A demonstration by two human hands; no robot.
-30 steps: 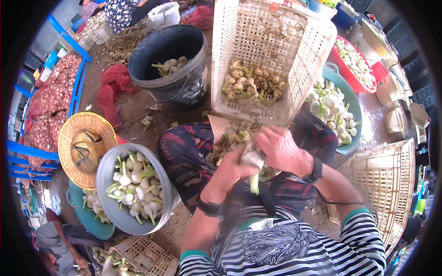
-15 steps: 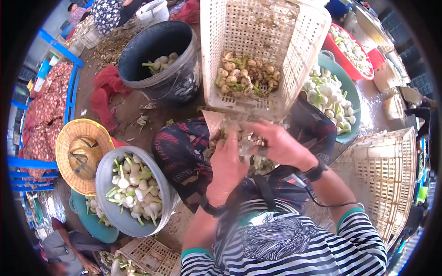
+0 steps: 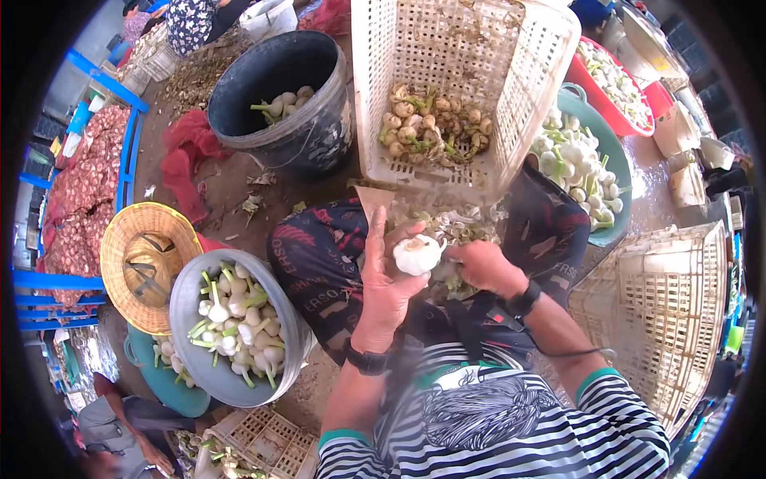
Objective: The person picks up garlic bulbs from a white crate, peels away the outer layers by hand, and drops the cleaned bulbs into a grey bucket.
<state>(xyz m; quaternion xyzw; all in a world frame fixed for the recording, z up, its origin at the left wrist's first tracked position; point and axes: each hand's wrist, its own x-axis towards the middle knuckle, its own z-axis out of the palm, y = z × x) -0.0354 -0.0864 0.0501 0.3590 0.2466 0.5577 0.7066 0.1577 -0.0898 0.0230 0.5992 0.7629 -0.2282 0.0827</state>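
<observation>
A white garlic bulb (image 3: pixel 419 255) sits in my left hand (image 3: pixel 383 283), held against the palm by the thumb, with the long fingers stretched up beside it. Just right of the bulb, my right hand (image 3: pixel 488 267) is closed, its fingertips close to the bulb's side; what it grips, if anything, is hidden. Loose garlic skins and trimmings (image 3: pixel 471 227) lie between my knees below the hands. Ahead, a dirty white plastic crate (image 3: pixel 523 88) is tilted towards me, with brownish untrimmed garlic bulbs (image 3: pixel 427 124) at its near end.
At left stand a grey bucket (image 3: pixel 185 335) of stemmed garlic, a straw hat (image 3: pixel 120 259) and a dark bucket (image 3: pixel 315 136). Green (image 3: pixel 622 160) and red (image 3: pixel 648 126) basins of garlic are at right, near another crate (image 3: pixel 654 319). A seated person (image 3: pixel 120 423) is at lower left.
My hands were blurred together over the trimmings; now they are apart, and a clean white bulb shows in the left hand. The right hand has moved slightly right and down.
</observation>
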